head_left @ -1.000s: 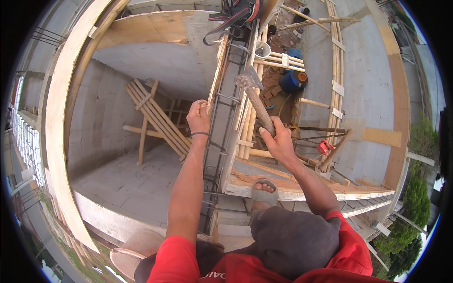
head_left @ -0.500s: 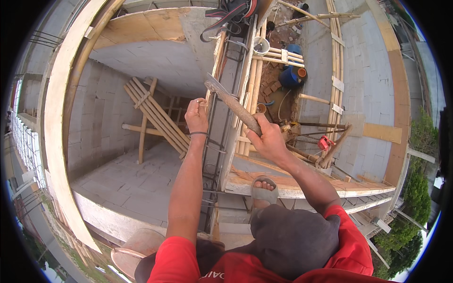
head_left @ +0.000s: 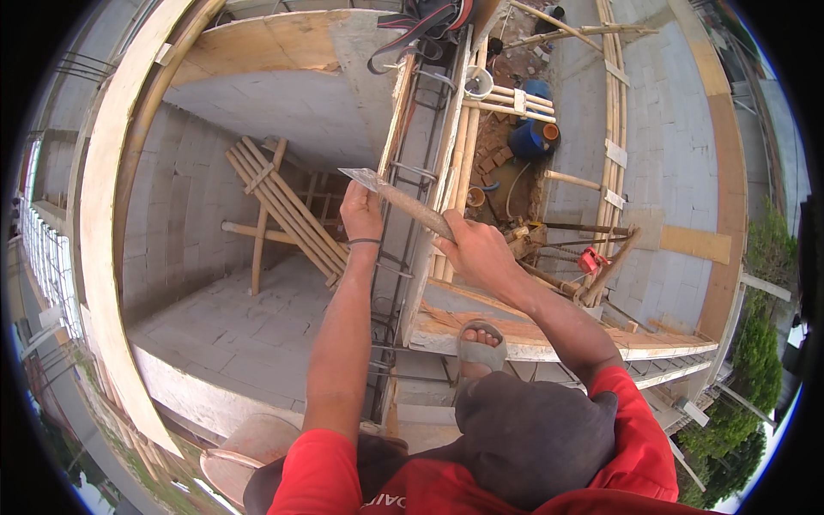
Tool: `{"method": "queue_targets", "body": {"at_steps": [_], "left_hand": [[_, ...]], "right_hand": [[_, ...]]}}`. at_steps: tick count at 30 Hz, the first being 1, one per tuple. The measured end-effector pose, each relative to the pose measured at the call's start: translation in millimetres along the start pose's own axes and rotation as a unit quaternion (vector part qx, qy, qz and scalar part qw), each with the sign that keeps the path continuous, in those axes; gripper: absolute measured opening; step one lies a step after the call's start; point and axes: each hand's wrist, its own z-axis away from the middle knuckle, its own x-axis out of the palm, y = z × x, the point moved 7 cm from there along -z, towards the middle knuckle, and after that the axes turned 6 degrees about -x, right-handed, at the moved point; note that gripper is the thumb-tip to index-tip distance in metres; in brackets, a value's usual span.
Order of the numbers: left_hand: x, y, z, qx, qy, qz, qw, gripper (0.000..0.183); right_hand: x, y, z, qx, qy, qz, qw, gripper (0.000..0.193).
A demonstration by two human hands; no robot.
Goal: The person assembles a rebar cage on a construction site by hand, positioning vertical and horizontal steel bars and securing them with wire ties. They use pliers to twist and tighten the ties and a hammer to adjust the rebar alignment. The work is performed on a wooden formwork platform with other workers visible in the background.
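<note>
My right hand (head_left: 478, 249) is wrapped round the brown, rough shaft of a hand tool (head_left: 415, 209). Its grey metal end tapers to a point and lies across the fingertips of my left hand (head_left: 361, 215); whether it touches them I cannot tell. My left hand is closed above the edge of the narrow formwork channel, and whatever its fingers pinch is hidden. Steel reinforcing bars (head_left: 396, 257) with bent ties run lengthwise inside the channel, below both hands. A wooden formwork board (head_left: 438, 202) flanks the channel on the right.
Deep block-walled spaces drop away on both sides. Tied bamboo poles (head_left: 287, 210) stand at left. A white bucket (head_left: 478, 82), blue barrel (head_left: 534, 137) and red object (head_left: 590, 260) lie right. A black bag with straps (head_left: 429, 26) sits ahead. My sandalled foot (head_left: 481, 345) is near the formwork edge.
The tool has swung left and down, bringing its metal end from above the channel to my left hand's fingertips. My right hand has shifted slightly left; my left hand has stayed nearly in place.
</note>
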Motion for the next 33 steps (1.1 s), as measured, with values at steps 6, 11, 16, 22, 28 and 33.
{"method": "queue_targets", "body": {"at_steps": [6, 11, 16, 22, 28, 33], "left_hand": [[2, 2, 1, -0.002, -0.007, -0.005, 1.0, 0.017], [-2, 4, 1, 0.009, -0.002, -0.017, 1.0, 0.014], [2, 13, 0, 0.01, 0.0, -0.023, 1.0, 0.012], [-3, -9, 1, -0.012, -0.01, -0.023, 1.0, 0.013], [-5, 0, 0, 0.04, 0.027, -0.003, 0.999, 0.021], [-8, -42, 3, -0.193, -0.057, 0.226, 0.953, 0.046]], "right_hand": [[-4, 0, 1, -0.019, 0.017, 0.036, 0.999, 0.029], [-12, -2, 4, -0.038, 0.073, -0.003, 0.997, 0.03], [6, 19, 5, 0.018, 0.028, -0.026, 0.999, 0.03], [4, 1, 7, -0.015, 0.061, -0.044, 0.997, 0.03], [4, 8, -1, 0.045, 0.029, -0.055, 0.997, 0.028], [-5, -7, 5, -0.017, 0.09, -0.112, 0.99, 0.026]]}}
